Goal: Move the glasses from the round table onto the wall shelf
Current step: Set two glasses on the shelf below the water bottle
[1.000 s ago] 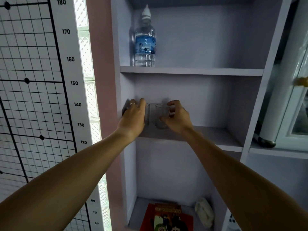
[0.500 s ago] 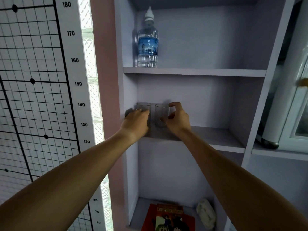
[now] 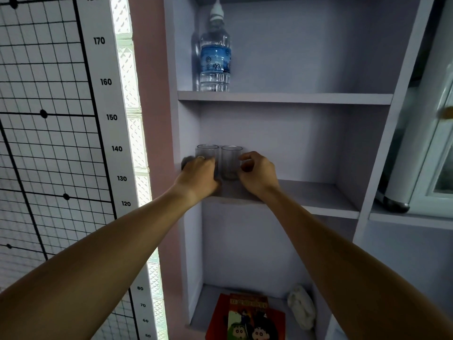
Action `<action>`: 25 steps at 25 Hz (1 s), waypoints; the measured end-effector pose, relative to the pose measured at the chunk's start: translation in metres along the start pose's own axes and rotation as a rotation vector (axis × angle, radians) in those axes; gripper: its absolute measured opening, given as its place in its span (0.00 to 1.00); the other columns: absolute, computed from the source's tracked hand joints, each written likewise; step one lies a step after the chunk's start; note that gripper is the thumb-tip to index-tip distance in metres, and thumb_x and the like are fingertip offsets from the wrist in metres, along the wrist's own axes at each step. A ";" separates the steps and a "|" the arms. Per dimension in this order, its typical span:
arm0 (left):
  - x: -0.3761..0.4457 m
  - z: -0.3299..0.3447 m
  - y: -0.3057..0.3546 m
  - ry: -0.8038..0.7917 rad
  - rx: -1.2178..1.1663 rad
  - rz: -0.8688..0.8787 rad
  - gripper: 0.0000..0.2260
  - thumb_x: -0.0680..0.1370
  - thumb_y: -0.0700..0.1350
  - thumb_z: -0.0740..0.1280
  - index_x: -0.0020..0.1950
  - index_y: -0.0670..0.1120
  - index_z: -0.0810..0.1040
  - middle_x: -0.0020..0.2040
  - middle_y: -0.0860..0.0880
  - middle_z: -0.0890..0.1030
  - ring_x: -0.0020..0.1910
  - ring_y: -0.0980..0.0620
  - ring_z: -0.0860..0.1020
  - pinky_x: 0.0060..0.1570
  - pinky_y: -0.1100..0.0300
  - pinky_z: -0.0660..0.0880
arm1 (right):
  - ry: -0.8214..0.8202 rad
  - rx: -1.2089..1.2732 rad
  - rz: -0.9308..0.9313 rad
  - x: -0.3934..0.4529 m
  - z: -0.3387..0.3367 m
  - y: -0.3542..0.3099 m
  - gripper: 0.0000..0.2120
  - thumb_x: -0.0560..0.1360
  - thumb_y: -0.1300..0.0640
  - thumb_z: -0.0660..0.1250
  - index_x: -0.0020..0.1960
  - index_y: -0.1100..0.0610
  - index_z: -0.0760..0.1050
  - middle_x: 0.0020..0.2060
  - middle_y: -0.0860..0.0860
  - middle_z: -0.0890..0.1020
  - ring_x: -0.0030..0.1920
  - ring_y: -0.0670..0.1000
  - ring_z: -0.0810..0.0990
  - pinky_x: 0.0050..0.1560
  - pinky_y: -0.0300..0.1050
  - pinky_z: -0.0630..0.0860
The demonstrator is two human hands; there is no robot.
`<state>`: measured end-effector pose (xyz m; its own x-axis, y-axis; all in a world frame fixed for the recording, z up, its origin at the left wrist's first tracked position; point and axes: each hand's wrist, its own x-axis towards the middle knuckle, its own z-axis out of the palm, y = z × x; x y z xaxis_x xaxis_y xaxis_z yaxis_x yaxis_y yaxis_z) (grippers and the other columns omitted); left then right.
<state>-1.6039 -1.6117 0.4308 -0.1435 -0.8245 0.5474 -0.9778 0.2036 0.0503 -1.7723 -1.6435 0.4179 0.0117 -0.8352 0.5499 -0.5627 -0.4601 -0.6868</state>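
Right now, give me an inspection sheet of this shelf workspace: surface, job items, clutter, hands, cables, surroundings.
Surface: middle shelf of a pale lilac wall unit; bare to the right of the glasses.
Job's things: left glass and right glass, upright, side by side at the shelf's left end.
Clutter: water bottle on the shelf above; comic book and white cloth in the bottom bay.
Hands: left hand in front of the left glass, grip hidden; right hand beside the right glass, fingers curled, loose.
Cables: nothing seen.
Surroundings: height chart left; white cabinet right.
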 end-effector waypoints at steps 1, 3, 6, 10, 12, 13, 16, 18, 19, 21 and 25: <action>0.000 0.001 -0.001 0.001 0.007 -0.001 0.08 0.72 0.46 0.69 0.43 0.44 0.72 0.47 0.40 0.83 0.48 0.38 0.80 0.53 0.52 0.72 | 0.000 0.001 -0.009 0.000 0.001 0.000 0.17 0.73 0.63 0.71 0.61 0.57 0.79 0.48 0.51 0.83 0.46 0.48 0.80 0.49 0.34 0.76; 0.001 0.002 -0.003 0.005 0.000 -0.005 0.09 0.72 0.46 0.69 0.45 0.42 0.74 0.47 0.40 0.83 0.48 0.38 0.80 0.52 0.53 0.71 | -0.007 -0.012 -0.024 0.001 0.003 0.000 0.17 0.73 0.61 0.72 0.62 0.57 0.79 0.51 0.51 0.84 0.45 0.48 0.81 0.46 0.30 0.74; 0.001 0.003 -0.002 0.021 -0.010 0.003 0.08 0.72 0.46 0.69 0.44 0.43 0.74 0.47 0.41 0.83 0.48 0.38 0.81 0.54 0.53 0.71 | -0.024 -0.044 -0.043 -0.001 0.002 -0.001 0.18 0.73 0.61 0.70 0.63 0.57 0.79 0.53 0.52 0.84 0.47 0.49 0.81 0.49 0.33 0.73; -0.002 0.004 -0.003 0.017 -0.054 -0.010 0.09 0.71 0.47 0.69 0.44 0.42 0.75 0.46 0.41 0.84 0.48 0.39 0.81 0.54 0.54 0.71 | -0.025 -0.086 -0.105 -0.005 -0.002 -0.003 0.16 0.72 0.63 0.69 0.60 0.58 0.78 0.47 0.52 0.84 0.47 0.53 0.82 0.52 0.43 0.79; -0.007 0.000 -0.008 0.009 -0.135 0.007 0.11 0.71 0.48 0.70 0.46 0.41 0.78 0.46 0.43 0.85 0.47 0.41 0.82 0.51 0.54 0.75 | -0.037 -0.114 -0.145 -0.005 -0.004 -0.003 0.13 0.72 0.63 0.68 0.56 0.58 0.78 0.43 0.52 0.83 0.45 0.54 0.81 0.49 0.44 0.79; -0.011 -0.005 -0.011 0.008 -0.200 0.012 0.11 0.72 0.48 0.71 0.48 0.42 0.80 0.46 0.44 0.85 0.46 0.43 0.83 0.50 0.55 0.77 | -0.042 -0.139 -0.171 -0.006 -0.004 -0.003 0.12 0.72 0.63 0.68 0.55 0.58 0.78 0.43 0.53 0.83 0.45 0.55 0.81 0.47 0.45 0.78; -0.031 -0.030 -0.029 -0.020 -0.390 0.017 0.11 0.74 0.49 0.74 0.54 0.48 0.84 0.45 0.51 0.86 0.42 0.57 0.83 0.47 0.65 0.76 | -0.063 -0.218 -0.264 -0.010 0.002 -0.002 0.11 0.72 0.60 0.69 0.54 0.59 0.78 0.48 0.57 0.84 0.48 0.60 0.82 0.44 0.43 0.74; -0.052 -0.051 -0.051 -0.055 -0.363 0.050 0.07 0.75 0.50 0.73 0.51 0.50 0.85 0.43 0.56 0.85 0.41 0.64 0.81 0.44 0.68 0.74 | -0.077 -0.243 -0.288 -0.015 0.005 -0.008 0.09 0.72 0.57 0.70 0.52 0.57 0.79 0.47 0.57 0.85 0.46 0.59 0.82 0.43 0.42 0.72; -0.064 -0.060 -0.064 -0.079 -0.327 0.045 0.07 0.75 0.50 0.73 0.51 0.51 0.85 0.43 0.57 0.85 0.41 0.64 0.81 0.44 0.67 0.74 | -0.087 -0.254 -0.290 -0.018 0.004 -0.011 0.07 0.73 0.56 0.70 0.50 0.56 0.80 0.45 0.56 0.85 0.44 0.58 0.82 0.41 0.42 0.73; -0.091 -0.078 -0.096 -0.137 -0.259 -0.018 0.06 0.75 0.51 0.72 0.50 0.53 0.85 0.42 0.59 0.84 0.39 0.65 0.81 0.43 0.65 0.76 | -0.080 -0.238 -0.320 -0.029 0.009 -0.023 0.05 0.74 0.53 0.70 0.42 0.54 0.79 0.38 0.52 0.84 0.37 0.54 0.81 0.37 0.43 0.76; -0.165 -0.127 -0.167 -0.179 -0.168 -0.212 0.07 0.75 0.55 0.72 0.49 0.55 0.84 0.43 0.58 0.83 0.44 0.61 0.80 0.47 0.59 0.79 | -0.110 -0.132 -0.471 -0.076 0.068 -0.088 0.09 0.74 0.50 0.71 0.42 0.55 0.83 0.38 0.50 0.84 0.36 0.50 0.81 0.36 0.43 0.77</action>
<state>-1.3974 -1.4426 0.4383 0.0218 -0.9344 0.3555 -0.9520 0.0892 0.2928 -1.6675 -1.5597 0.4046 0.3728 -0.5764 0.7271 -0.5754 -0.7584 -0.3063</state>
